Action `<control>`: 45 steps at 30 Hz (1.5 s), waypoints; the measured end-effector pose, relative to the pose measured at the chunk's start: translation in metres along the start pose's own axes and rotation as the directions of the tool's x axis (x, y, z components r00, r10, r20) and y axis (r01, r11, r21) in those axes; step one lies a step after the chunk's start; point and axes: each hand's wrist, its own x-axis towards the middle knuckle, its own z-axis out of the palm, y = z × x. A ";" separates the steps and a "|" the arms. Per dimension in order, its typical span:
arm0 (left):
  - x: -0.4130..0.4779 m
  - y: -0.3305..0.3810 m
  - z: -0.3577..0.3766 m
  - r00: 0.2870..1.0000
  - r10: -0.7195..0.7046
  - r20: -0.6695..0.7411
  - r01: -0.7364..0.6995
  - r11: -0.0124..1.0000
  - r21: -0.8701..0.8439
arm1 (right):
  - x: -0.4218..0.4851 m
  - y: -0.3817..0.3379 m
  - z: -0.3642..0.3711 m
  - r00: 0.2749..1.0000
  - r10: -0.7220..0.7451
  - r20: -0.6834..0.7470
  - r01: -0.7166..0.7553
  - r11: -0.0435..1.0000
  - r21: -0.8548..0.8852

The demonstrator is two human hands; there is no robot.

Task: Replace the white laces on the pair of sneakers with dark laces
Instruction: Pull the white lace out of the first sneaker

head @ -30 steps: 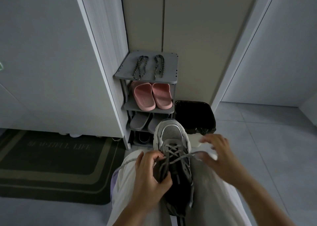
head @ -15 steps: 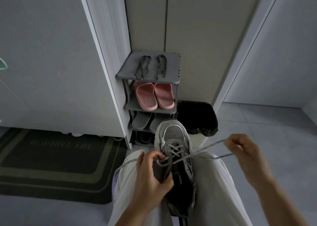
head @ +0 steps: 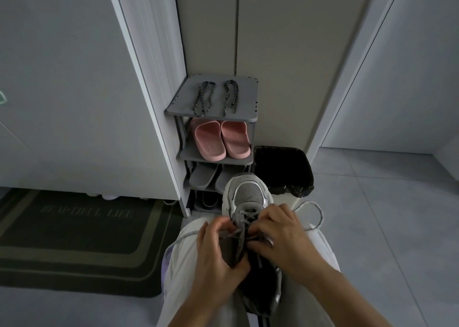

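My left hand [head: 218, 254] grips the sneaker [head: 248, 195] on my lap. My right hand [head: 283, 237] pinches its white lace [head: 319, 215] at the eyelets, a loop trailing right. Two dark laces [head: 210, 96] lie atop the shoe rack [head: 248, 100] ahead.

Dim lighting. Grey tiled floor [head: 385, 215]; grey shoe rack [head: 248, 98] against pale panels [head: 285, 53], possibly cabinet doors; black-lined bin [head: 283, 168] beside it; dark doormat [head: 74, 239].

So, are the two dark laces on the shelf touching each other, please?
Apart: the head view shows a strip of bare shelf between left lace and right lace.
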 end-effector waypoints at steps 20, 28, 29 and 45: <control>0.047 0.029 -0.006 0.920 0.301 0.250 -0.391 0.671 0.631 | -0.007 -0.010 -0.001 0.890 0.454 -0.043 -0.430 0.867 0.253; 0.069 0.043 -0.007 0.886 0.170 0.432 -0.429 0.655 0.622 | -0.010 -0.005 -0.004 0.900 0.433 0.057 -0.434 0.872 0.226; 0.069 0.041 -0.013 0.886 0.107 0.452 -0.356 0.780 0.514 | -0.010 0.000 -0.007 0.878 0.474 0.064 -0.472 0.838 0.273; 0.050 0.040 -0.033 0.876 0.002 0.482 0.128 0.963 -0.236 | -0.020 -0.001 -0.030 0.860 0.469 0.202 -0.509 0.753 0.416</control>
